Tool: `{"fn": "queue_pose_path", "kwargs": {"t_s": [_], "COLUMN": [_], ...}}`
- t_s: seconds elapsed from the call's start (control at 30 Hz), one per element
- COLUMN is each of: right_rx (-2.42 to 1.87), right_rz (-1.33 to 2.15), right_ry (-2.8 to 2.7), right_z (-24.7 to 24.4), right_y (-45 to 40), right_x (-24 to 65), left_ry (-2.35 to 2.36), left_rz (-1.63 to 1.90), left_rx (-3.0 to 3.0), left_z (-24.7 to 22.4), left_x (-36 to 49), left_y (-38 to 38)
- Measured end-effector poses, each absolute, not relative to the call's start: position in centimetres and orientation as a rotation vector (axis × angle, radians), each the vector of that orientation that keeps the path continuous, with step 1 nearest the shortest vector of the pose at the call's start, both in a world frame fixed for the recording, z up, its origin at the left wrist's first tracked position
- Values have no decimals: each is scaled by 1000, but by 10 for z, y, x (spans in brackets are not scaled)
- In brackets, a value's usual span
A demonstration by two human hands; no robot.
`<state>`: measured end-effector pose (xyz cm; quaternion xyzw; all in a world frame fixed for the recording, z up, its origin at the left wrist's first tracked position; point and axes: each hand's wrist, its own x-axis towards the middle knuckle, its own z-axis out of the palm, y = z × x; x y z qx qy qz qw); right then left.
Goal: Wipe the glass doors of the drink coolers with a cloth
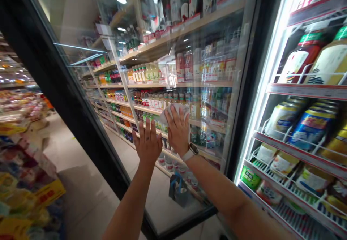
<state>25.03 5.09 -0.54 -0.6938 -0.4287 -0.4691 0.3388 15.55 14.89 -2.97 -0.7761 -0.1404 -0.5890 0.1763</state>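
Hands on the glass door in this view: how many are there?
2. The left hand lies flat on the glass door; the right hand presses a white cloth against it. None seem hidden.

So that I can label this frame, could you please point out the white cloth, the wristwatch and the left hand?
White cloth (173, 112): head view, exposed upper fold.
Wristwatch (193, 149): head view, dark face.
Left hand (148, 143): head view, back of the hand.

Bottles stand behind the glass cooler door, cans to its right, apparently a merchandise display to its left.
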Motion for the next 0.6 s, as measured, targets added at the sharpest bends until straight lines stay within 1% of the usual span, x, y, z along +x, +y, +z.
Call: {"fn": "queue_pose_path", "kwargs": {"t_s": [0.07,0.23,0.33,0.4,0.47,0.6], "right_rx": [-1805,-1786,-1792,-1808,-1821,-1809], "right_rz": [-1224,-1247,-1260,-1242,-1228,-1251], "right_ry": [-1124,-1174,-1187,-1208,-1240,-1200], "right_z": [-30,-114,-146,-150,-137,-74], "right_y": [52,51,48,45,40,25], "right_x": [252,253,252,254,260,290], "left_ry": [-391,-390,-393,-382,-366,-339], "left_rz": [-1670,-1688,-1684,-1687,-1692,-1692], "left_rx": [-2196,-2201,-2195,-2168,-2143,-2121], "left_z": [-31,-32,-32,-31,-30,-28], "left_x": [155,155,156,156,156,156], "left_y": [149,148,148,147,147,149]}}
